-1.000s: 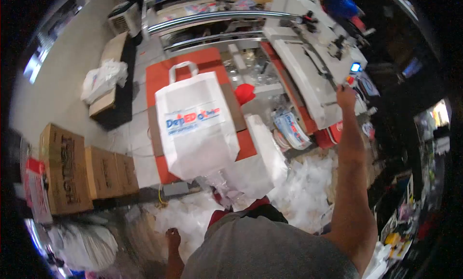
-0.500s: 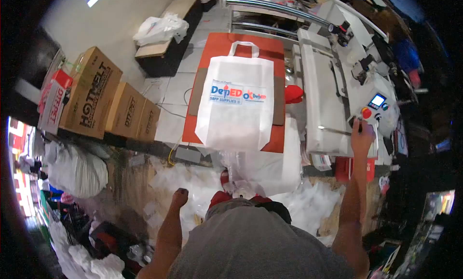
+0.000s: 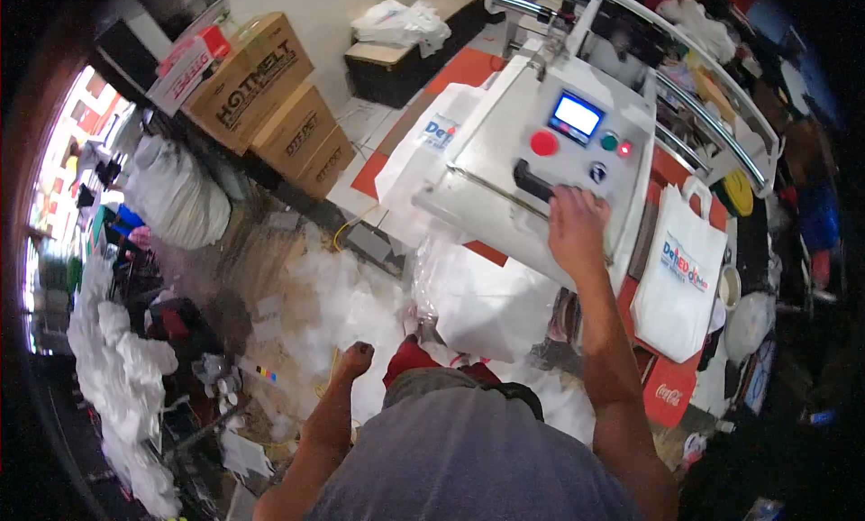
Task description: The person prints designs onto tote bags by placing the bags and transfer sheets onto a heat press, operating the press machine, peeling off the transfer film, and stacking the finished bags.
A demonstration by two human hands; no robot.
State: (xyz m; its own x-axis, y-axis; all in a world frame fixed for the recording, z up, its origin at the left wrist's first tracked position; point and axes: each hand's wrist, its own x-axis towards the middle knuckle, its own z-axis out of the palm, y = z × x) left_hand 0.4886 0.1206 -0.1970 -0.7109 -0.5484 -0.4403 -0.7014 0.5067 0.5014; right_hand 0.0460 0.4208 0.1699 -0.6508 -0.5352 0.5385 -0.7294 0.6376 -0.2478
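Note:
My right hand [image 3: 578,223] is closed on the black handle [image 3: 530,178] at the front of a white heat press [image 3: 478,186]. On the press are a lit display, a red button and a green button. Under its left side lies a white tote bag [image 3: 410,165] with DepED print, mostly covered, on an orange-red board [image 3: 470,66]. To the right another white DepED tote bag [image 3: 678,291] lies flat on a second board. My left hand [image 3: 357,361] hangs low beside my body, fingers curled, and nothing shows in it.
Cardboard boxes [image 3: 302,129] line the left side. A bench [image 3: 383,59] at the back carries white plastic bags. Chrome rails [image 3: 712,129] run behind the press. White sheets and scraps [image 3: 338,282] cover the floor, and a red Coca-Cola crate [image 3: 669,393] stands at lower right.
The press head has moved left with my right hand, over the first tote bag. The second tote bag on the right has come into view. The camera has turned right.

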